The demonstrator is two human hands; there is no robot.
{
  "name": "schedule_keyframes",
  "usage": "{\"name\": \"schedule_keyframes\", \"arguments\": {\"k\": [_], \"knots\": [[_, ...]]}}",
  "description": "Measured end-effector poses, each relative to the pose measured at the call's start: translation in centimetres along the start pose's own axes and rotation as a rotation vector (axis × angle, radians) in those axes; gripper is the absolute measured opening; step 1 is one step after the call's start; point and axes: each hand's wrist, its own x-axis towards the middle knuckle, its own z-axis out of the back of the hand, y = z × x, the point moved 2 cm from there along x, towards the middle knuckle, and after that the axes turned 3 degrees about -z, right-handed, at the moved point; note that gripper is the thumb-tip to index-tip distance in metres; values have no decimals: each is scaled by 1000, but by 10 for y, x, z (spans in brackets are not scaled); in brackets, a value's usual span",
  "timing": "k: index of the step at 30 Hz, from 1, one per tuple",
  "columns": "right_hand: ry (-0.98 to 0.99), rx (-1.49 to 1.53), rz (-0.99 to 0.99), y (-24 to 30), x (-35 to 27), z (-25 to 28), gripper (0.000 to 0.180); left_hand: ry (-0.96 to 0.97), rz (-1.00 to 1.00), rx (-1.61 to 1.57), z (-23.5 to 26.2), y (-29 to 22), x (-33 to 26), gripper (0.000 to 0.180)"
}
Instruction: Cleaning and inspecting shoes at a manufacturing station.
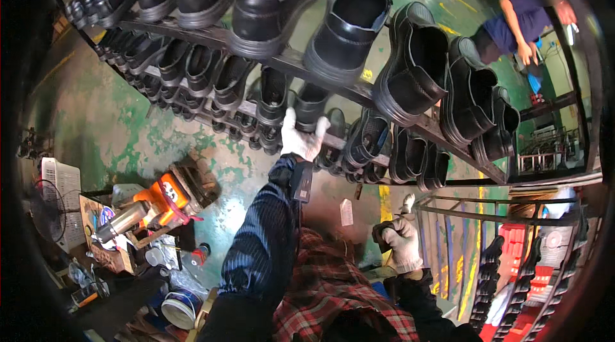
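My left hand (302, 141), in a white glove, reaches up to the second tier of a shoe rack. Its thumb and fingers are around the heel end of a black slip-on shoe (312, 103). Beside that shoe stands another black shoe (273, 95) with its opening showing. My right hand (403, 244), also in a pale glove, is low at my right side. Its fingers are curled against a small dark object (385, 234), whose kind I cannot make out. A dark box-shaped device (302, 182) sits at my left wrist.
The metal shoe rack (346, 89) carries rows of black shoes on several tiers. At lower left are an orange machine (168, 196), a white bucket (179, 310) and a fan (48, 210). A metal frame (461, 214) stands at right. Another person (522, 25) is at upper right.
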Motion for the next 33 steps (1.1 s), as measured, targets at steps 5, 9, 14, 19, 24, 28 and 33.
{"name": "schedule_keyframes", "arguments": {"k": [5,9,14,19,24,28,33], "knots": [[-124,-128,103,-6,39,32,18,-189,-252,204,46,40,7,33],[30,-621,515,41,91,-18,13,-382,-71,332,80,71,-26,27],[116,-1078,716,76,161,-66,23,-188,97,333,143,86,-61,26],[90,-1169,899,61,134,-85,20,-197,43,427,188,11,-166,50],[387,-983,854,79,-30,-159,13,-180,-114,738,169,-73,-307,58],[995,-899,760,61,-118,-243,17,168,-534,1488,124,-131,-419,66],[1597,-815,417,18,-190,-349,20,517,-802,2264,79,-194,-531,61]]}}
